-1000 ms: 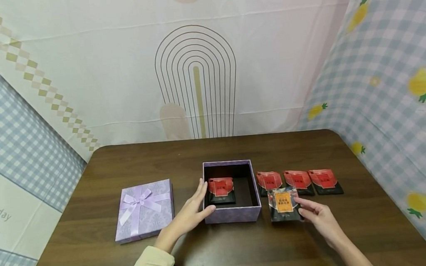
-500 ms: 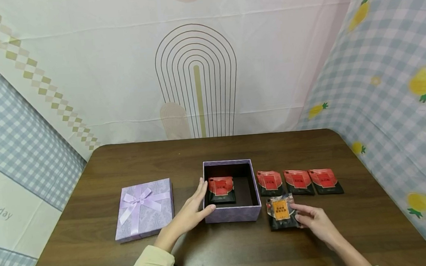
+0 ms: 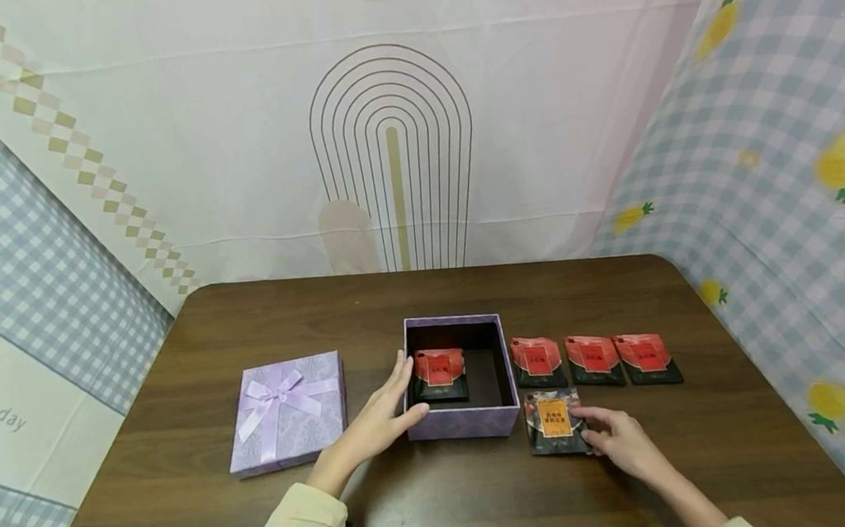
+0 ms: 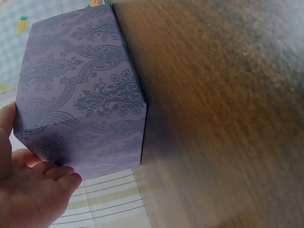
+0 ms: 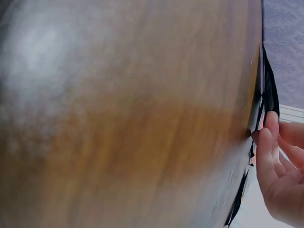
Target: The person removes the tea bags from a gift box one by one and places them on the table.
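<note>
The left hand [image 3: 377,420] rests against the left wall and near corner of a purple patterned box [image 3: 463,424], its longer fingers fairly straight. Inside the box, at left, lies a red-and-black tea sachet [image 3: 440,374]; the bottom right of the box is bare. Between thumb and fingers, the right hand [image 3: 626,442] pinches the right edge of a black tea sachet [image 3: 557,423] with an orange label. That sachet lies at or just above the table, in front of a red-and-black sachet [image 3: 538,362]. In the right wrist view, the pinched sachet's dark edge [image 5: 271,90] shows beside the fingertips.
Two more red-and-black sachets [image 3: 595,360] [image 3: 648,358] lie in the row to the right. A lilac lid [image 3: 288,410] with a ribbon bow lies left of the box on the brown table [image 3: 307,314]. Behind hangs a printed cloth [image 3: 531,123].
The right hand has brought the orange-label sachet down, slightly left and nearer the person, off its overlap with the red row. The left hand has stayed at the box.
</note>
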`<state>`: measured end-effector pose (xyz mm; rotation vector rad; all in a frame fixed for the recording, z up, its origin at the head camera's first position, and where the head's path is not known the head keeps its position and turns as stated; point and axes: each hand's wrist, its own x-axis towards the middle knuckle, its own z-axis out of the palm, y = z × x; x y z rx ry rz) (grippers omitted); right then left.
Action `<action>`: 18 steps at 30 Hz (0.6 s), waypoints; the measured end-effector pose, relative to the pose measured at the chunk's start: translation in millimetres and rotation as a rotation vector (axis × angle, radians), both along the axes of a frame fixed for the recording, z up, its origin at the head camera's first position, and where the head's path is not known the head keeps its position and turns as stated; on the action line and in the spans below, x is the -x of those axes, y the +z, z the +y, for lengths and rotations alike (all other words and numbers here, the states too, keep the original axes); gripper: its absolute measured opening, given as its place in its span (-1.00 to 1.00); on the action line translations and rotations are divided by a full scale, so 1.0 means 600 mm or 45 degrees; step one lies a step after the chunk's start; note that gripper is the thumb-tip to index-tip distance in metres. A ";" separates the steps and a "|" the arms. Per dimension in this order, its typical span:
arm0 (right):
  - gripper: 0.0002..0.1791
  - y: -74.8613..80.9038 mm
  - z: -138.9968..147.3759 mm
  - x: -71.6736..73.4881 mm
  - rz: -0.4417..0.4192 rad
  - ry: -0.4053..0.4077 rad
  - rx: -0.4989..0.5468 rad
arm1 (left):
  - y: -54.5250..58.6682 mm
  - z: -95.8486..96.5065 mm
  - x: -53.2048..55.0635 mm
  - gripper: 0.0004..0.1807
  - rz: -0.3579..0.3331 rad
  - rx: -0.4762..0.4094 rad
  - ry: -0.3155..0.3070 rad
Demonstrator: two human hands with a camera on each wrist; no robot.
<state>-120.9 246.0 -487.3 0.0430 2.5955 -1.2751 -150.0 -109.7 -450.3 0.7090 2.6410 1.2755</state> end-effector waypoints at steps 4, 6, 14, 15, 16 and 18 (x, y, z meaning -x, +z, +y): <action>-0.58 0.000 -0.001 0.000 -0.025 0.002 -0.035 | 0.000 0.000 0.000 -0.18 -0.010 0.013 0.005; -0.56 0.001 -0.002 -0.001 -0.039 -0.003 -0.065 | 0.001 0.000 0.000 -0.18 -0.009 0.020 0.006; -0.54 0.001 -0.007 -0.013 0.070 0.064 -0.206 | 0.000 0.000 -0.001 -0.19 -0.003 0.021 0.003; -0.54 0.001 -0.008 -0.013 0.091 0.073 -0.223 | -0.001 0.000 -0.001 -0.19 -0.003 0.022 0.005; -0.54 0.001 -0.008 -0.014 0.108 0.081 -0.236 | -0.001 0.000 -0.001 -0.19 -0.003 0.022 0.006; -0.56 0.002 -0.008 -0.015 0.146 0.109 -0.264 | 0.000 0.000 -0.001 -0.19 -0.001 0.028 0.008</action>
